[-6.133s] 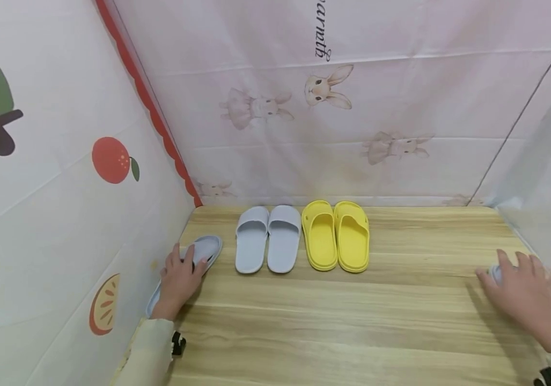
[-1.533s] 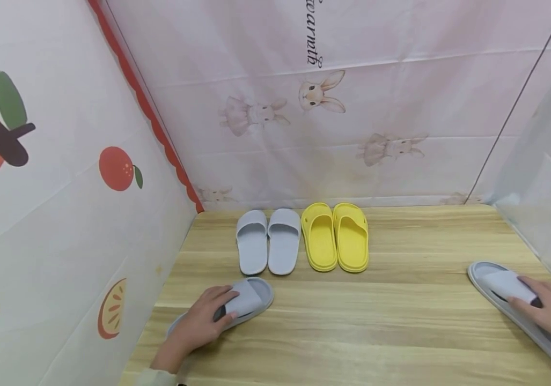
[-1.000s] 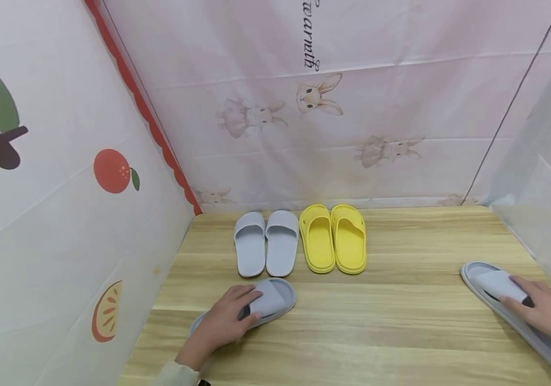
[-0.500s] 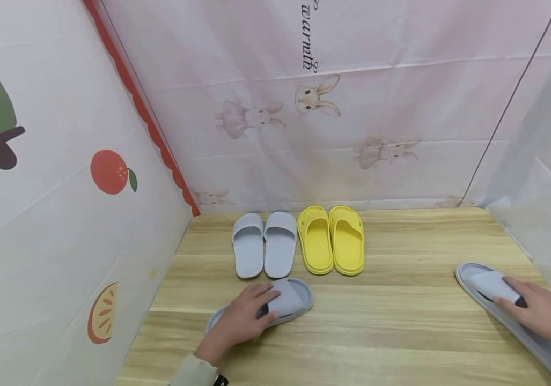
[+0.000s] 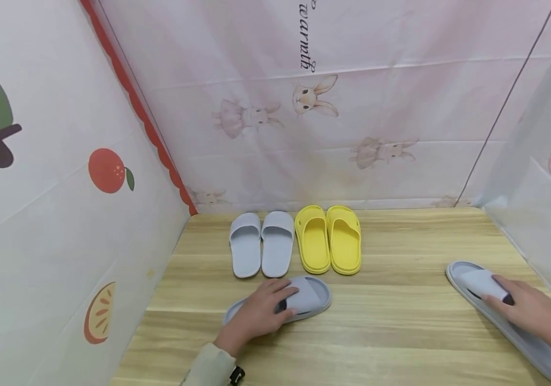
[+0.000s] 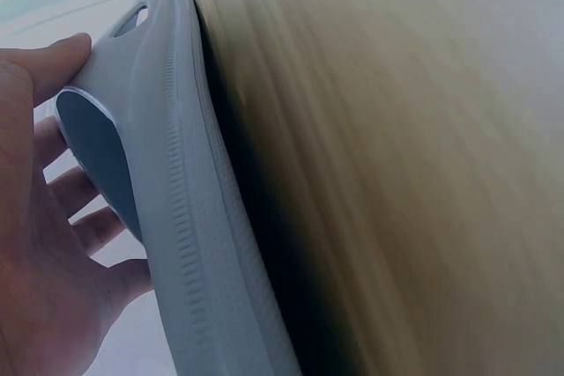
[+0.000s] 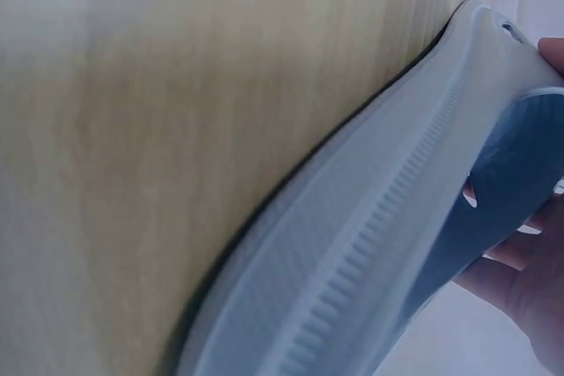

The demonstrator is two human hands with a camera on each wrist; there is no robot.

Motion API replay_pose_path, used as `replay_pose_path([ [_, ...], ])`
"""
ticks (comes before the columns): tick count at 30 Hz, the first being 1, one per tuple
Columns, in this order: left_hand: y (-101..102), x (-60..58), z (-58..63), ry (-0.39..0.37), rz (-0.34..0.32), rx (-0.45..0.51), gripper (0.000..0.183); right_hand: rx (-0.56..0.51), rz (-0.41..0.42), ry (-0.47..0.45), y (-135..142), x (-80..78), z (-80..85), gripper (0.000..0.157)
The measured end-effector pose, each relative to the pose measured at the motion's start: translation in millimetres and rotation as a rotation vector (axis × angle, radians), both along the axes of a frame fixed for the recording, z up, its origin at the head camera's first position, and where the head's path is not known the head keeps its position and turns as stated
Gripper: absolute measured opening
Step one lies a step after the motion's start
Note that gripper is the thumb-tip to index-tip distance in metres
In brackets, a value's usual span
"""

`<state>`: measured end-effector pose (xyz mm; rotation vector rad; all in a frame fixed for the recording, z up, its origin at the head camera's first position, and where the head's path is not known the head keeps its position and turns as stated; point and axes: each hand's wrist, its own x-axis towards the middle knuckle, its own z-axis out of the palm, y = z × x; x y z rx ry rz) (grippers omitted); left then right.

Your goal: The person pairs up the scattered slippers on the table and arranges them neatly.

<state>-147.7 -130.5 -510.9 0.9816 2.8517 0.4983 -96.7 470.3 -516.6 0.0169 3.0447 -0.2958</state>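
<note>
Across open tabletop (image 5: 391,338), both hands (image 5: 265,310) (image 5: 531,313) grip gray slippers (image 5: 305,296) (image 5: 482,284), the right one near the side edge (image 5: 507,242).

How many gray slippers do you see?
4: a gray pair left of the yellow slippers, one slipper in the left hand, another slipper in the right hand.

Single slipper (image 5: 305,297) before slipper pairs (image 5: 278,249)
</note>
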Motion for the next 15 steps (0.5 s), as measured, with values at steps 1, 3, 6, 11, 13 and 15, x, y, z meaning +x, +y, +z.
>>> replay_pose_path([
  [1, 2.4, -0.8, 0.1, 0.001, -0.008, -0.002, 0.053, -0.008, 0.001, -0.001, -1.5, -0.5, -0.1, 0.088],
  [3, 7.1, -2.0, 0.8, -0.001, -0.02, -0.005, 0.054, -0.017, 0.0, -0.008, -3.9, -1.2, -0.5, 0.089],
  [6, 14.2, -3.2, 2.4, -0.012, -0.033, -0.009, 0.054, -0.025, 0.004, 0.005, -7.1, -1.6, 0.1, 0.087],
  [11, 27.4, -4.1, 5.7, -0.021, -0.039, -0.02, 0.054, -0.026, 0.006, 0.032, -12.5, -1.2, 2.4, 0.087],
  [13, 33.9, -3.8, 5.7, -0.022, -0.042, -0.026, 0.054, -0.026, 0.012, 0.037, -14.4, -0.9, 3.1, 0.087],
  [15, 41.4, -3.2, 5.6, -0.024, -0.049, -0.032, 0.055, -0.028, 0.02, 0.042, -15.7, -0.5, 3.8, 0.086],
])
